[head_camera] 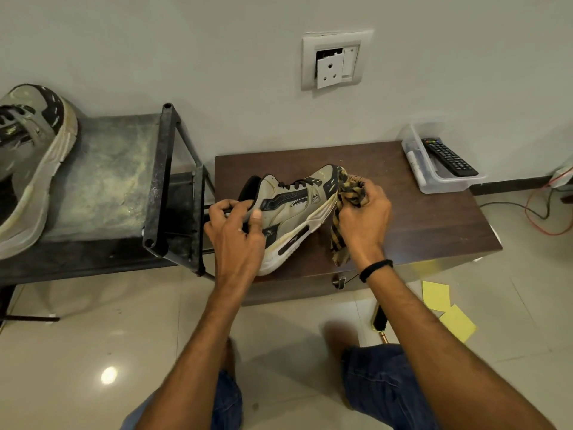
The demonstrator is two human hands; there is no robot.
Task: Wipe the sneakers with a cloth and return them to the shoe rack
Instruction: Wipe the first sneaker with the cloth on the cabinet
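**Partly hidden: one sneaker gripped at both ends over a low desk**

Seen from above, a person's left hand [235,231] curls round the heel collar of a beige-and-black sneaker [291,209], thumb pressed on its side. The hand covers the heel, so whether the sole rests on the dark wooden desk [434,218] cannot be told. The shoe lies tilted over the desk's near left part, toe pointing away and to the right.

The right hand [362,218], with a black wristband [375,270], holds a bunched tan-and-black striped cloth [339,243] against the toe. The toe tip is hidden behind the cloth, and one end of the cloth hangs down below the hand.

A second sneaker [28,156] sits on top of the dark shoe rack [105,181] to the left, cut off by the picture's edge. The rack stands just beside the desk.

At the desk's far right corner, a clear plastic tub [434,181] holds a black remote control [449,158]; the tub's other contents are hard to make out. A wall socket [336,63] sits above, its plate askew. On the tiled floor lie yellow paper squares [437,296], a dark brush-like object [379,318] partly hidden by the right forearm, and red and black wires [542,212] at far right.
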